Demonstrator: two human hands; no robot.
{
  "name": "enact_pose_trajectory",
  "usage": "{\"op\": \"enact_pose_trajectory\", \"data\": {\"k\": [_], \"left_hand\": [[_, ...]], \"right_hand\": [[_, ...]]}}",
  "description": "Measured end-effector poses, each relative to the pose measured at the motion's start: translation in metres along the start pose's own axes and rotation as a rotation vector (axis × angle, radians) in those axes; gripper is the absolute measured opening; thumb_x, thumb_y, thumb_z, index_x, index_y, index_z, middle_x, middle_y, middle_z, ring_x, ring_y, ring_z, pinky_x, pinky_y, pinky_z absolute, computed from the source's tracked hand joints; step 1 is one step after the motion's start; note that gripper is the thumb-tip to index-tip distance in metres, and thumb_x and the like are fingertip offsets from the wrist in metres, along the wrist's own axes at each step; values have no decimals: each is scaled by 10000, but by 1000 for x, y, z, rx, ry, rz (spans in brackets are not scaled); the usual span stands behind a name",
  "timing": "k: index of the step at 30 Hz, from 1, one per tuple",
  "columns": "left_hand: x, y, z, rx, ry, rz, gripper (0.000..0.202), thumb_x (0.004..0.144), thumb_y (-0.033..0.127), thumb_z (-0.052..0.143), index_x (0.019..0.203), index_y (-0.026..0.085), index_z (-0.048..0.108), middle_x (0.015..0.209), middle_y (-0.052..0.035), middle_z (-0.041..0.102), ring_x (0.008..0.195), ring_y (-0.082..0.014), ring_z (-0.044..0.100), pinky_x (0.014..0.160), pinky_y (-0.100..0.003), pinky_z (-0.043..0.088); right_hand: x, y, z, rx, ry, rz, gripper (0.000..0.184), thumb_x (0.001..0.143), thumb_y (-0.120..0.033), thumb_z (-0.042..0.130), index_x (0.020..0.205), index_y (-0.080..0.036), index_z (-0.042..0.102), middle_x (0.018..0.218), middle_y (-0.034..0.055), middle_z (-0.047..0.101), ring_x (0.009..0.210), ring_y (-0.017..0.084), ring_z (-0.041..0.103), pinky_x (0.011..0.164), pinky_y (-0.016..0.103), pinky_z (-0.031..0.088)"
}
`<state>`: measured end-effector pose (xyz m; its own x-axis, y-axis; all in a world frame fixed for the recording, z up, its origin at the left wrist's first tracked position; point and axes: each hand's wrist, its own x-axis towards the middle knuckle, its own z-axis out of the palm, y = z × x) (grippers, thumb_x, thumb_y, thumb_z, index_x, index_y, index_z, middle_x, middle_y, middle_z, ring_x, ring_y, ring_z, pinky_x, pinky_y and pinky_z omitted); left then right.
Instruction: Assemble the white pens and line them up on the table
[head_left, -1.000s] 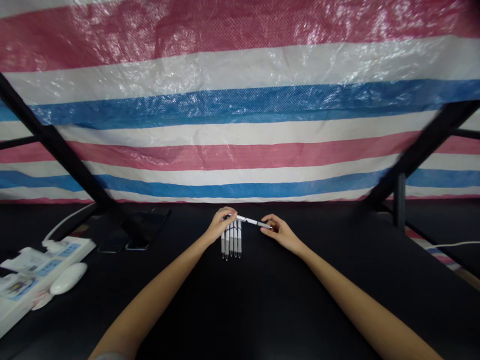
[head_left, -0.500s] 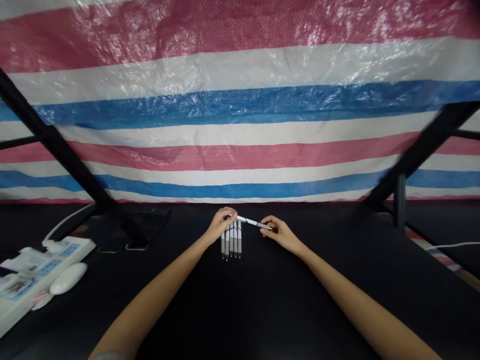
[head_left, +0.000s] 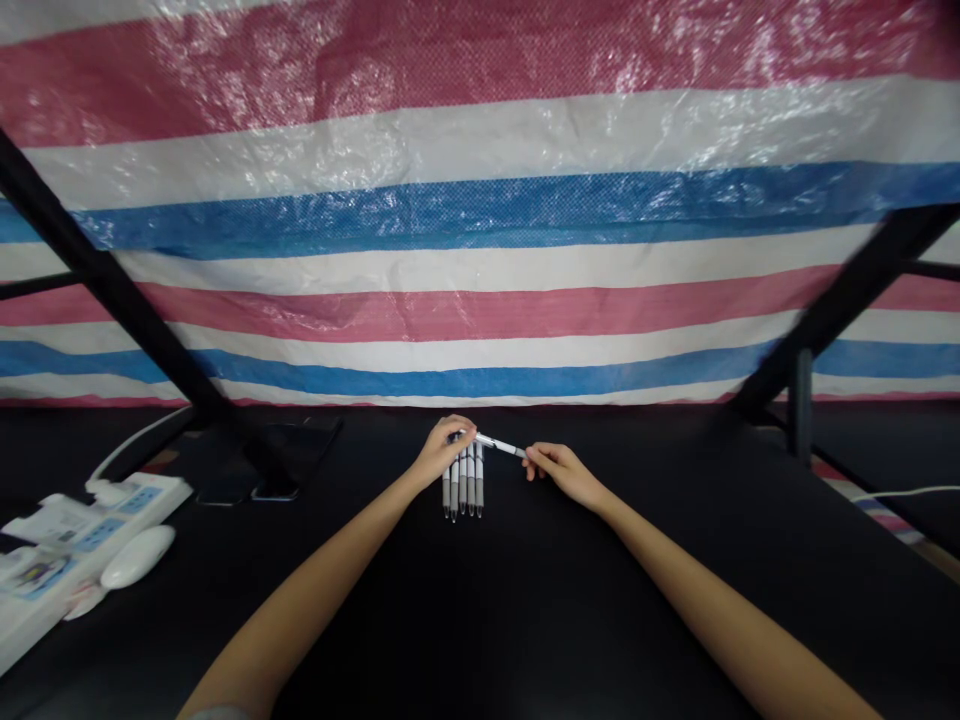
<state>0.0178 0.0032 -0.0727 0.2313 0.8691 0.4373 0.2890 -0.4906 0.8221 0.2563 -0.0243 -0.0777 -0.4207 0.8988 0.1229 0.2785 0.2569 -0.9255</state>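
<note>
The left hand [head_left: 444,455] and right hand [head_left: 561,470] pinch one thin pen [head_left: 498,445] by its ends. It looks light, stiff, maybe slippery.

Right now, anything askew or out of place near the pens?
Only the held pen: it sits crosswise between left hand and right hand, above the row of pens lying parallel on the table. Nothing looks spilled or broken.
</note>
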Motion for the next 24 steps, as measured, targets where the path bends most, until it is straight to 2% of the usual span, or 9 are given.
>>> {"op": "enact_pose_trajectory", "data": {"k": [16,21,24], "left_hand": [[0,-4,2,15,-2,119,161,799,295,581,793,158,665,846,-74,637,858,-189,573,819,-330,404],[0,0,2,-44,-4,99,129,777,262,605,786,158,680,827,-73,636,840,-189,573,791,-312,406],[0,1,3,-140,22,5,125,756,264,634,756,153,691,810,-63,639,774,-167,569,705,-261,408]], "right_hand": [[1,-2,-2,-26,-35,13,583,852,-614,336,550,-177,576,541,32,578,569,145,509,629,275,394],[1,-3,-1,-3,-29,31,580,837,-627,360,539,-178,574,516,29,575,547,142,509,617,280,397],[1,0,0,63,1,59,555,816,-639,394,646,-161,620,527,30,589,531,142,516,589,280,395]]}}
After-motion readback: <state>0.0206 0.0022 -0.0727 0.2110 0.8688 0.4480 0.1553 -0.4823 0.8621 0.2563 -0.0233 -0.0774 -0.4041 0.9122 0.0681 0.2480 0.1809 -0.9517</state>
